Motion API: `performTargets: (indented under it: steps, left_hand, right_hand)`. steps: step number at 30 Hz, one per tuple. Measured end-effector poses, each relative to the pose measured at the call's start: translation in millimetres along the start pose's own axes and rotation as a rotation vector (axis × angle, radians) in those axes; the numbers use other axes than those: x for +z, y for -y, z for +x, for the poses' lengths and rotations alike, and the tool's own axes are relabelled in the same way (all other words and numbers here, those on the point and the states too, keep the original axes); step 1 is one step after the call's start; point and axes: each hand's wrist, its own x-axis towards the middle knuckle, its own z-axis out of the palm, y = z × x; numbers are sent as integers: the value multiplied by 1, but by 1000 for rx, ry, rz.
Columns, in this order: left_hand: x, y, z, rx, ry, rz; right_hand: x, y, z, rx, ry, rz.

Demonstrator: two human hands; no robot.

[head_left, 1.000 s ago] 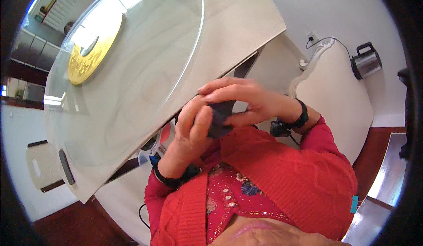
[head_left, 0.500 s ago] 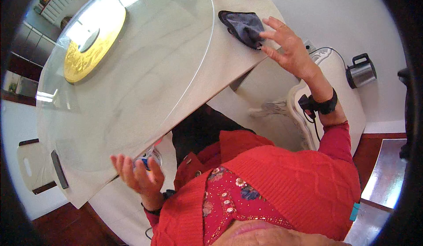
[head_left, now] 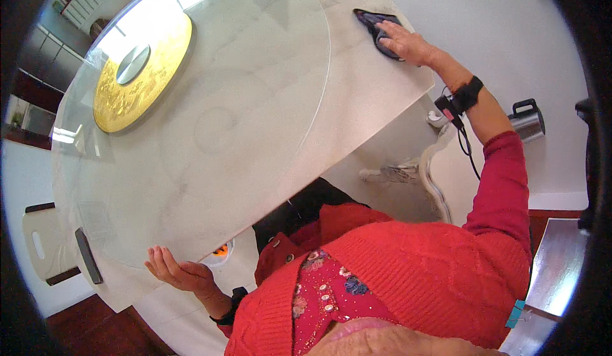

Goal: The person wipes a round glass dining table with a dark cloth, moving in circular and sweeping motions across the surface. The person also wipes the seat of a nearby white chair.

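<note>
A dark grey cloth with a black border [head_left: 370,18] lies bunched on the far right part of the marble-patterned table [head_left: 376,94]. My right hand [head_left: 406,43] is laid over it, fingers closed down onto its folds. Part of the cloth is hidden under that hand. At the table's near left edge, my left hand [head_left: 182,273] is held palm up with loosely stretched fingers. Nothing is in it, and whether it touches the edge I cannot tell. The round glass turntable [head_left: 255,101] covers much of the tabletop, with a gold disc [head_left: 150,88] at its centre.
Beyond the table's right side stand a pale carved chair [head_left: 440,164] and a steel kettle [head_left: 528,121]. A dark flat bar [head_left: 88,255] lies near the left table edge, beside a pale board [head_left: 44,244]. A round container [head_left: 221,252] shows below the near edge.
My right hand has come down from above onto the cloth, which is now more bunched. My left hand has shifted slightly left and lower. The whole view has turned a little.
</note>
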Motion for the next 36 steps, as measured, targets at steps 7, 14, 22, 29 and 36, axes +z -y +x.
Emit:
performTargets:
  steps: [7,14,22,29,36]
  left_hand:
    - [12,1,-12,-13,-57,68]
    - [9,-3,-21,-70,-20,87]
    - [5,-2,-25,-98,-22,86]
    - [13,2,-20,-89,-77,72]
    - [14,-2,-6,-43,-108,71]
  right_hand:
    - [-18,-56,90,36,97,93]
    - [-38,-52,182,-17,133,25]
    - [-55,11,202,-379,195,-9]
    - [-39,46,115,-472,128,-92]
    - [-18,92,-9,-729,24,-43]
